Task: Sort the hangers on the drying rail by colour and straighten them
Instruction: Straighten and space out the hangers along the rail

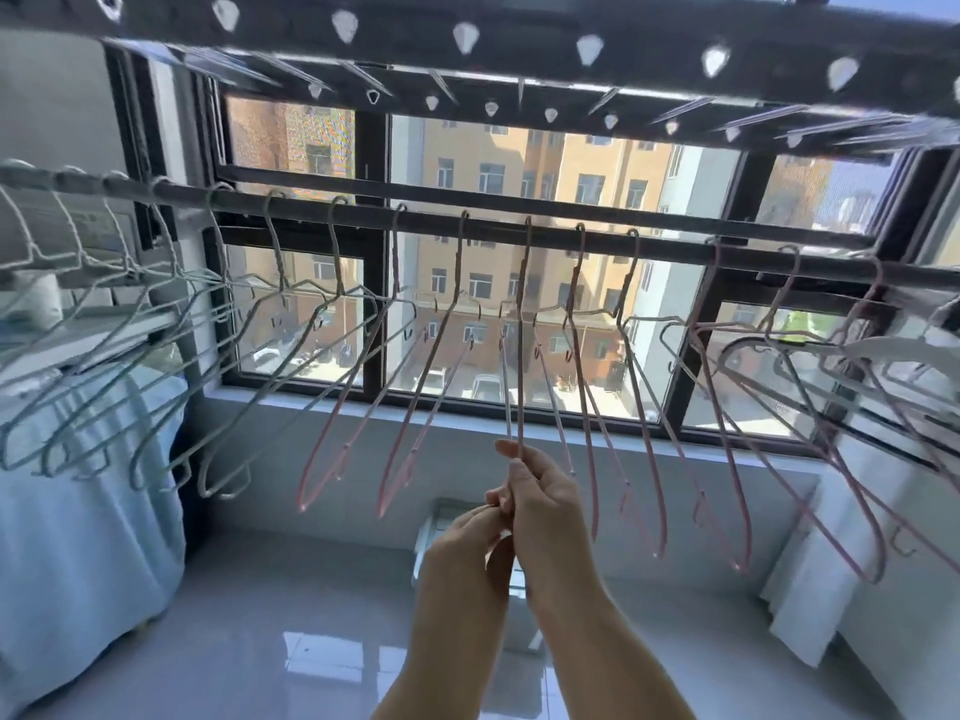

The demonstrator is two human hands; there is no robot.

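Right hand above left hand; fingers of both clamped on pink hanger, near end. Long axis runs up and away to rail.

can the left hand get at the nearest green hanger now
Probably yes: the left hand need only release its pink hanger; just two loose pink ones hang before the green hanger.

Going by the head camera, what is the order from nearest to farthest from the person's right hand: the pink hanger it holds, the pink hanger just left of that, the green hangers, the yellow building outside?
1. held pink hanger, centre, gripped by the right hand.
2. neighbouring pink hanger, just left.
3. green hangers, far left.
4. yellow building, outside, behind everything.
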